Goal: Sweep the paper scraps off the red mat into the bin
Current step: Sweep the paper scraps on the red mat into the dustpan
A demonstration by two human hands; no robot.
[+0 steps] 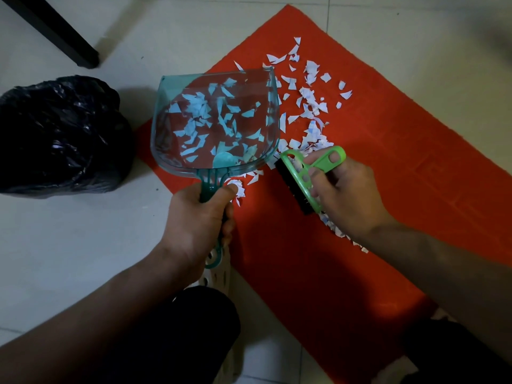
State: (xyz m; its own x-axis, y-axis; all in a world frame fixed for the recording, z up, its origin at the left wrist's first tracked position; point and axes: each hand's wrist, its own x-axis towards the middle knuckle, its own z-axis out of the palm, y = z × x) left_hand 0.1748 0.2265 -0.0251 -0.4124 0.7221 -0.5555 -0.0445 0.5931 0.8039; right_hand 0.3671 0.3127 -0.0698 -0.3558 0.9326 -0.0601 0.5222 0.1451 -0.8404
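A red mat lies on the tiled floor with several white paper scraps scattered over its upper middle. My left hand grips the handle of a clear teal dustpan, which is lifted and tilted over the mat's left corner. Many scraps show in or through its clear pan. My right hand holds a green hand brush with black bristles, resting on the mat just right of the dustpan. More scraps lie under that hand and by the dustpan's handle.
A bin lined with a black plastic bag stands on the floor left of the mat. A black furniture leg crosses the top left. My dark-clothed knees are at the bottom. Pale floor tiles surround the mat.
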